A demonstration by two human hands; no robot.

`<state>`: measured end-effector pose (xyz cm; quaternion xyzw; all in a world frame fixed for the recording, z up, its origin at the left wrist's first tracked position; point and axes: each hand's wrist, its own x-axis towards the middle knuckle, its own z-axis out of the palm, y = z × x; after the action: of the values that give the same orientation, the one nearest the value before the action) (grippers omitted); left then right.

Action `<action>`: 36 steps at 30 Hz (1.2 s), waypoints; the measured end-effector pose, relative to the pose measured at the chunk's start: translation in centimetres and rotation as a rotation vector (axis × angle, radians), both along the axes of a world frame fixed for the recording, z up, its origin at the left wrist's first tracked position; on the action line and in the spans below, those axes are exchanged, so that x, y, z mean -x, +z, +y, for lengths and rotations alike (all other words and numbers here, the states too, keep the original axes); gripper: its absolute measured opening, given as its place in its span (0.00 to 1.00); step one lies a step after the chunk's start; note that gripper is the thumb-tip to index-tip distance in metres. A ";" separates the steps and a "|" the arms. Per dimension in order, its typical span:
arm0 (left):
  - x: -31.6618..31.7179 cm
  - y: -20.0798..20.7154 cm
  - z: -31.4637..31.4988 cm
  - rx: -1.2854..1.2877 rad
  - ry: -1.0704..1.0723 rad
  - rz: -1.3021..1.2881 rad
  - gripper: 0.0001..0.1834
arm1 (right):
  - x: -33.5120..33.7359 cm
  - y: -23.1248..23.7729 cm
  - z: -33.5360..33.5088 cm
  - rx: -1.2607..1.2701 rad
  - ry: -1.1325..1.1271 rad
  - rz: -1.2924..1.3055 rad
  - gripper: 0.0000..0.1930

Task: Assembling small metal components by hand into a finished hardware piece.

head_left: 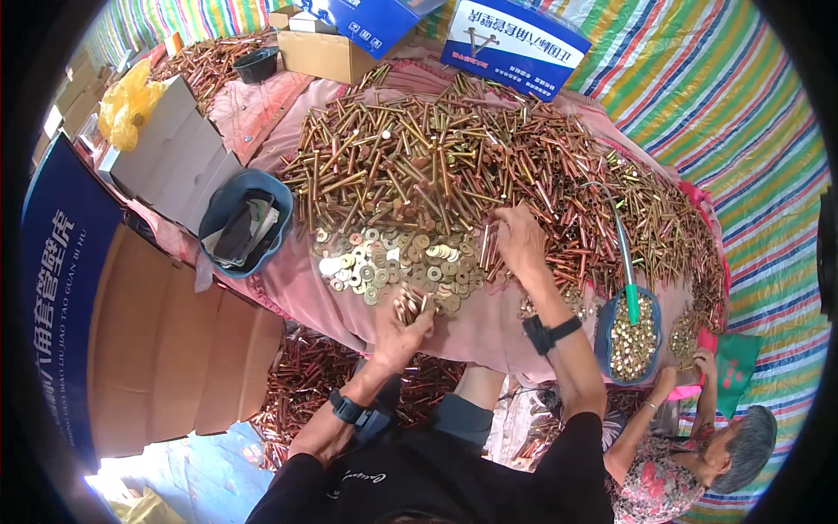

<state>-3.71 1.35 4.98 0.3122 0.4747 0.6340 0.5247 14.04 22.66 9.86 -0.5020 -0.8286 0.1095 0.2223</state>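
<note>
My left hand (404, 332) is closed around a bunch of small metal pieces (410, 306), their exact kind too blurred to tell, at the near edge of a heap of flat round washers (375, 262). Over the front of a large pile of brassy bolts (410, 166) and reddish metal sleeves (602, 196), my right hand (521, 240) has its fingers curled down. A few reddish rods (489, 247), which look like bolts, stand at its fingertips, just right of the washers.
On the left sits a blue tub (208, 229) with dark contents. Right of my arm is a blue tub of small gold nuts (634, 345), with a green-handled hook (632, 301). Blue-and-brown cartons (166, 332) border the left. Another person (672, 454) works at the lower right.
</note>
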 end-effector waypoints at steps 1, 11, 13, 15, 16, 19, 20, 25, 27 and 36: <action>-0.1 -1.6 -0.3 -0.082 -0.005 0.090 0.14 | 0.3 -0.2 1.1 -0.041 0.036 -0.071 0.12; -0.8 -3.6 -0.7 -0.150 0.132 0.166 0.21 | -1.0 -2.9 0.2 -0.079 0.184 -0.287 0.21; -1.0 -2.1 -0.5 -0.140 0.144 0.152 0.20 | -2.0 -2.3 -0.9 -0.106 0.280 -0.285 0.23; -1.1 -1.9 -0.3 -0.130 0.158 0.139 0.19 | -2.6 -2.8 -2.2 -0.118 0.306 -0.256 0.23; -0.9 -2.3 -0.3 -0.122 0.129 0.130 0.18 | -2.9 -3.1 -2.9 -0.134 0.337 -0.221 0.22; -0.6 -2.5 -0.4 -0.073 0.077 0.131 0.16 | -3.5 -2.3 -5.1 -0.090 0.372 -0.166 0.22; -0.4 -2.6 -0.5 -0.031 0.056 0.144 0.15 | -3.4 -1.9 -5.8 -0.017 0.405 -0.149 0.22; -0.4 -3.5 -0.7 -0.037 0.039 0.139 0.14 | -3.6 -0.2 -3.9 -0.167 0.386 -0.126 0.11; -0.5 -3.4 -0.8 0.022 0.019 0.084 0.14 | -2.2 0.4 -2.0 -0.075 0.192 0.033 0.11; -0.6 -3.5 -1.0 -0.031 -0.024 0.106 0.16 | 4.1 -1.8 8.2 0.129 -0.078 0.109 0.15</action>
<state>-3.07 0.34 1.47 0.3592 0.4881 0.6174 0.5015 9.95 30.84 8.08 -0.5405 -0.7863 0.1811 0.2383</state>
